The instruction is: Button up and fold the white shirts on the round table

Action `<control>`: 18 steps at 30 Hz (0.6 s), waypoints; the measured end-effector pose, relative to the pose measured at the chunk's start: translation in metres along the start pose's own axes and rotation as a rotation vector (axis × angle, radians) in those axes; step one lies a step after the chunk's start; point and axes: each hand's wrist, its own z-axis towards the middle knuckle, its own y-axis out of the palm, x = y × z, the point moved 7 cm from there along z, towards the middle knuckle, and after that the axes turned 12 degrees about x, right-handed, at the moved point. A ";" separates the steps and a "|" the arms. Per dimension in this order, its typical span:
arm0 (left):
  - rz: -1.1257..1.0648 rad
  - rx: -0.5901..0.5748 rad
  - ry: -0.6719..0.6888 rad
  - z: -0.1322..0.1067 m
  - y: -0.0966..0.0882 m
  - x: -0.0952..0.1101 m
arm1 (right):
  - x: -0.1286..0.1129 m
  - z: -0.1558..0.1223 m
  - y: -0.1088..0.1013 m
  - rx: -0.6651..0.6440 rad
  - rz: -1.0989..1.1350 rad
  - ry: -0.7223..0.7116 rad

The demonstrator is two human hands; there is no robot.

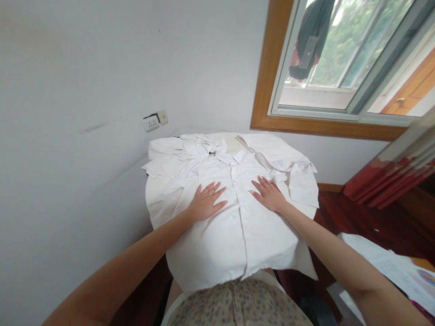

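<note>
A white button-up shirt (pixel 217 244) lies front side up, its collar toward the wall and its hem hanging over the near edge of a round cream table (pixel 234 144). My left hand (pixel 206 202) rests flat on the left front panel with its fingers spread. On the other side of the button line, my right hand (pixel 268 194) also lies flat, fingers apart. Neither hand grips the cloth. One sleeve, at the right, is partly bunched near the table's edge.
Crumpled white cloth (pixel 170 151) lies at the back left of the table, and a flatter folded white cloth (pixel 272 147) at the back right. Behind stands a wall with a socket (pixel 151 123). A wood-framed window (pixel 326 124) and a red-and-white curtain (pixel 377 176) are to the right.
</note>
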 end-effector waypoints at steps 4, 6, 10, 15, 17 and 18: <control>0.003 -0.035 -0.009 0.008 0.003 -0.006 | 0.007 0.006 0.003 -0.009 0.012 -0.018; 0.002 -0.057 -0.008 0.013 0.006 -0.010 | 0.006 0.012 0.005 -0.022 0.017 -0.010; 0.005 -0.077 -0.019 0.021 0.008 -0.017 | 0.005 0.025 0.005 -0.024 0.033 -0.009; -0.055 0.013 0.077 0.028 -0.013 0.004 | -0.014 0.030 -0.019 0.038 0.079 -0.072; -0.116 0.024 0.106 0.034 -0.020 0.020 | -0.031 0.027 -0.032 0.066 0.100 -0.077; -0.146 0.024 0.097 0.037 -0.021 0.026 | -0.040 0.025 -0.035 0.061 0.127 -0.065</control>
